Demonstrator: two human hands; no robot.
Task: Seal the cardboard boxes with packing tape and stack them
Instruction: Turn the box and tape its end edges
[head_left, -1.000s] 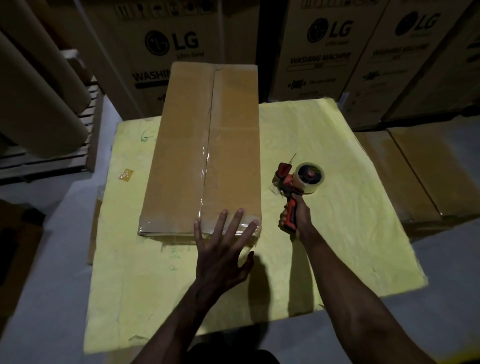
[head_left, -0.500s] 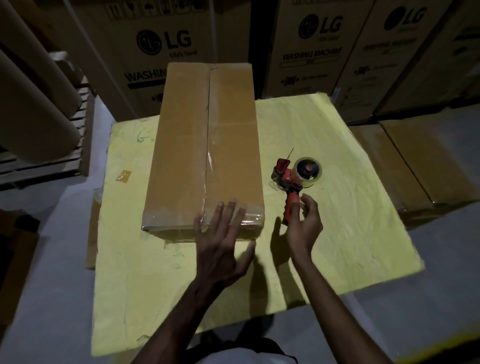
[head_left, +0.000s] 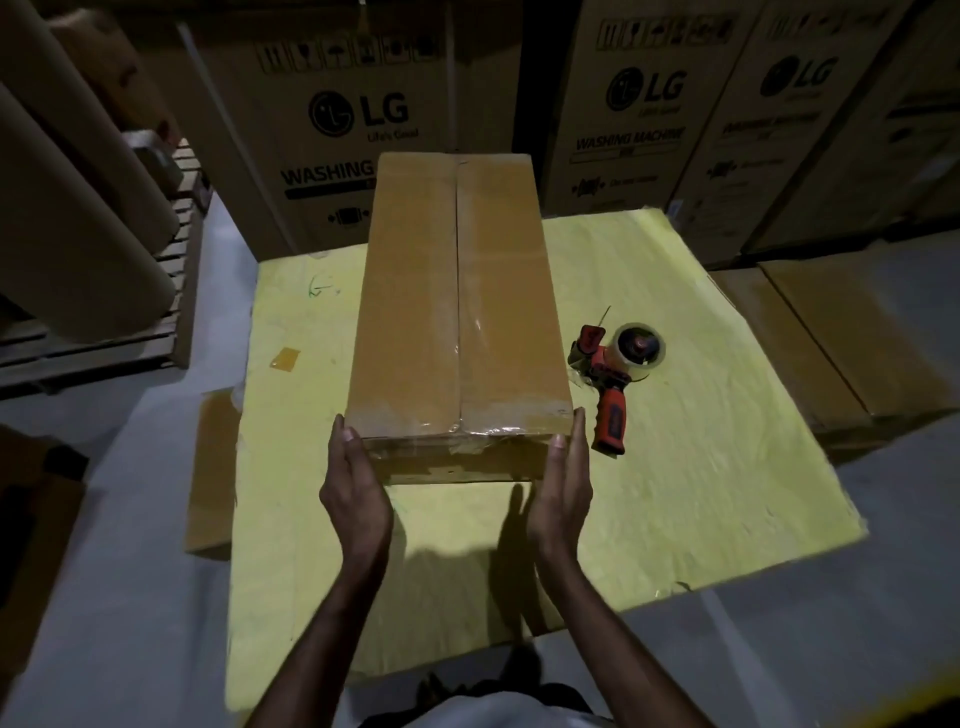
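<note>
Here we see the left hand (head_left: 353, 499) flat against the taped cardboard box (head_left: 457, 291) on the yellow worktop (head_left: 701, 467), the right hand (head_left: 563, 499) likewise opposite. Squeezed only between straight-fingered palms, the box could slip, or knock the tape dispenser (head_left: 613, 379) just beside it.

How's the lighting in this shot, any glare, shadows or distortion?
Head view: dim overall, yellow table cover brightest; clear tape on the cardboard box glints; left hand and right hand cast dark shadows on the cover; wide-angle lens tilts the LG cartons.
</note>
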